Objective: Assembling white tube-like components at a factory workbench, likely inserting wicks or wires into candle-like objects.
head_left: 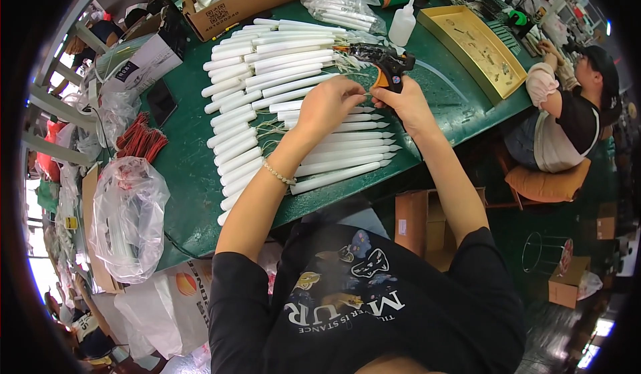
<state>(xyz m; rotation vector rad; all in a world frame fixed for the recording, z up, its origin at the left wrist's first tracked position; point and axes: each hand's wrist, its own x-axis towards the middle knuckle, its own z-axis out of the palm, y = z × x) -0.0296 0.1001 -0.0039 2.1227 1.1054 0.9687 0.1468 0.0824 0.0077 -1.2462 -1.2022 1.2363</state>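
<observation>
Between my hands and the far side, a black glue gun [374, 55] with an orange trigger points its nozzle left, over the ends of white candle-shaped sticks. My right hand [410, 107] is closed around its handle, with thumb and forefinger tips pinched near my left fingertips. My left hand [330, 105] is closed in a pinch above the sticks; what sits between its fingertips is too small to name. White candle-shaped sticks [287, 63] lie in rows, some with thin wires at their ends. Nearer me, several sticks with pointed tips [347, 148] lie under my left wrist.
A white squeeze bottle [402, 25] and a gold tray [467, 47] stand beyond. Left are red wires [141, 138], a dark phone [161, 102] and a clear plastic bag [130, 217]. A cardboard box [244, 10] sits at the back. Another person [567, 107] sits at right.
</observation>
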